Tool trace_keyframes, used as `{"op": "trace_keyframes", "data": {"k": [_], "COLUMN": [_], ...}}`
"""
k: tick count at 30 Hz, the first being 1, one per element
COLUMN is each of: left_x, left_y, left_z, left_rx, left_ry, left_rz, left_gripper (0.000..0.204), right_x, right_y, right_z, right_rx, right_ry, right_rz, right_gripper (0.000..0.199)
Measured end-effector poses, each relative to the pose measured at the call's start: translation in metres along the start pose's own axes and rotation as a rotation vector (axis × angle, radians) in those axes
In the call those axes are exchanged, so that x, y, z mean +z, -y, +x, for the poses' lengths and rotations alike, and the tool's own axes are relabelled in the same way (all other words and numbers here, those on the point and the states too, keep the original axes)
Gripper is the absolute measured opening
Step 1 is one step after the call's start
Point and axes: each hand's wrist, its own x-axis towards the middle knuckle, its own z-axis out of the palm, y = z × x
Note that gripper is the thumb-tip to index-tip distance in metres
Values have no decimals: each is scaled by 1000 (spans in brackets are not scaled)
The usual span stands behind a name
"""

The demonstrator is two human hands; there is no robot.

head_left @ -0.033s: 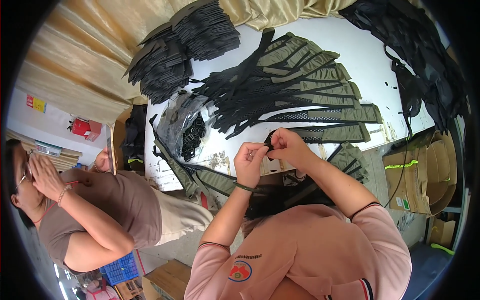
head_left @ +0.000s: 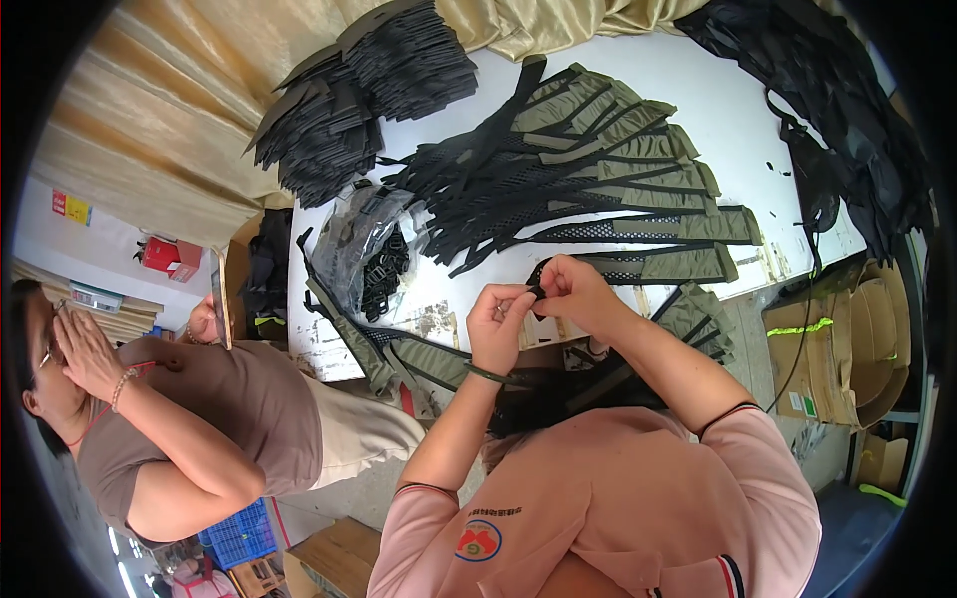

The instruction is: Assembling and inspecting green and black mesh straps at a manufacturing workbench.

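Observation:
Close together at the table's near edge, my left hand [head_left: 498, 321] and my right hand [head_left: 580, 297] pinch a small black strap piece [head_left: 537, 290] between thumbs and fingers. Its exact shape is mostly hidden by the fingertips. Just beyond them, olive-green and black mesh straps [head_left: 688, 263] lie fanned out in overlapping rows. To the left of my hands, a clear plastic bag [head_left: 344, 234] lies open with black plastic buckles [head_left: 387, 274] in it. Dark material [head_left: 578, 394] hangs below my hands, against my body.
Stacks of flat black pieces [head_left: 324, 135] stand on the white table [head_left: 618, 55] at the far left. Black fabric [head_left: 827, 110] is heaped at the far right. A person [head_left: 199, 419] stands at left, holding a phone-like device [head_left: 221, 299]. Cardboard boxes [head_left: 817, 359] sit at right.
The person at the left has shifted very slightly. My hands keep the same pinch in the same place.

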Motion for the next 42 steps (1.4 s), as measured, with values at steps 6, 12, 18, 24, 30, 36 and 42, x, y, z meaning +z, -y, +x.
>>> {"op": "trace_keyframes", "data": {"k": [6, 12, 18, 24, 30, 36, 42], "left_x": [-6, -6, -12, -4, -6, -2, -9], "left_y": [7, 7, 13, 1, -3, -1, 3], "left_z": [-6, -8, -10, -16, -15, -17, -19], "left_rx": [55, 171, 160, 190, 65, -25, 8], "left_ry": [178, 227, 276, 272, 190, 145, 279], "left_rz": [-100, 7, -27, 34, -70, -158, -144], "left_gripper": [21, 32, 34, 37, 36, 36, 41], "right_x": [-2, -2, 7, -2, 10, 7, -3], "right_y": [6, 12, 22, 23, 22, 22, 22], "right_z": [-4, -11, -27, -20, -24, -22, -21], "right_rx": [35, -6, -468, 22, -267, -260, -121], "right_ry": [28, 15, -97, -7, -164, -218, -114], "right_rz": [-44, 98, -640, -61, -266, -301, -149], "right_gripper": [28, 29, 27, 25, 29, 29, 28]}}
